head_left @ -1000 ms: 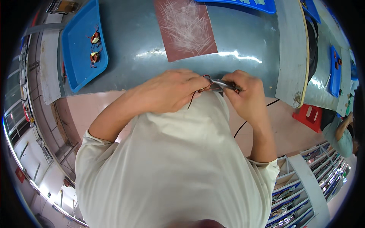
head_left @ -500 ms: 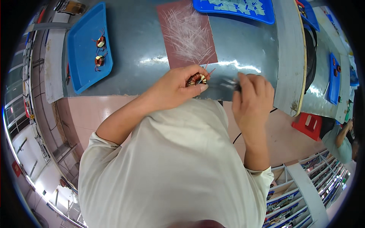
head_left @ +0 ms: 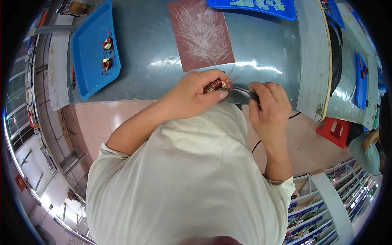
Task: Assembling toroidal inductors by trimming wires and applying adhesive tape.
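Observation:
Near the table's front edge, my left hand (head_left: 200, 90) is closed on a copper-wound toroidal coil (head_left: 214, 85), pinched between thumb and fingers. Thin reddish wire leads stick out from the coil toward the right. My right hand (head_left: 271, 103) grips a pair of pliers (head_left: 245, 92) with a dark handle and a slim metal tip. That tip points left and meets a lead beside the coil; whether the jaws are closed on it is too small to tell. Most of the handle is hidden in my right palm.
To the left, a blue tray (head_left: 85, 61) holds two more wound coils (head_left: 107, 63). Thin clear strips (head_left: 202, 34) are heaped on a reddish-brown sheet (head_left: 183, 61) ahead. Another blue tray (head_left: 249, 7) with small pale pieces stands behind. A person (head_left: 367, 153) sits at far right.
My right hand has brought the pliers left to the coil's leads. In my left hand the coil has turned slightly and shifted a little to the right.

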A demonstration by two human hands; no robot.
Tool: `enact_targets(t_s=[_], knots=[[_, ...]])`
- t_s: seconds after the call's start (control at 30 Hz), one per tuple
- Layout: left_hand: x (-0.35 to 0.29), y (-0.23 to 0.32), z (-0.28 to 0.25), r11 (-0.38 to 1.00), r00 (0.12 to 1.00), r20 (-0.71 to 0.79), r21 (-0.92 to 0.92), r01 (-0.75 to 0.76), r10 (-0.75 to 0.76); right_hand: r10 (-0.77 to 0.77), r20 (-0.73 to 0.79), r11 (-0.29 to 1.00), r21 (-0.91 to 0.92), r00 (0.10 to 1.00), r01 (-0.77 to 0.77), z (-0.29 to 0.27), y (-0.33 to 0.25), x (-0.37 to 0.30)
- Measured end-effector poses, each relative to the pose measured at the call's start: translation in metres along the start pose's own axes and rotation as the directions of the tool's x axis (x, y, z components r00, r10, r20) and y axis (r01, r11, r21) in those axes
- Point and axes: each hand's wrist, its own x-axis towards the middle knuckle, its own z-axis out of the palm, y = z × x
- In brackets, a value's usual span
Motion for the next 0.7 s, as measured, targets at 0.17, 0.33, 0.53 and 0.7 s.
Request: enact_targets(t_s=[0.17, 0.33, 0.53, 0.7], knots=[[0.002, -0.001, 0.000, 1.000, 0.999, 0.043, -0.001, -0.023, 0.023, 0.163, 0.135, 0.967, 0.175, 0.977, -0.185, -0.009, 0.007, 0.010], [0.002, -0.007, 0.001, 0.974, 0.980, 0.122, 0.140, -0.176, 0.159, 0.197, 0.222, 0.942, 0.228, 0.955, -0.247, -0.005, 0.014, 0.012], [0.001, -0.010, 0.003, 0.918, 0.952, 0.154, 0.264, -0.296, 0.262, 0.300, 0.364, 0.871, 0.272, 0.882, -0.409, -0.004, 0.019, 0.010], [0.000, -0.007, -0.003, 0.946, 0.975, 0.172, 0.267, -0.181, 0.138, 0.326, 0.484, 0.841, 0.244, 0.812, -0.483, 0.004, 0.020, 0.013]])
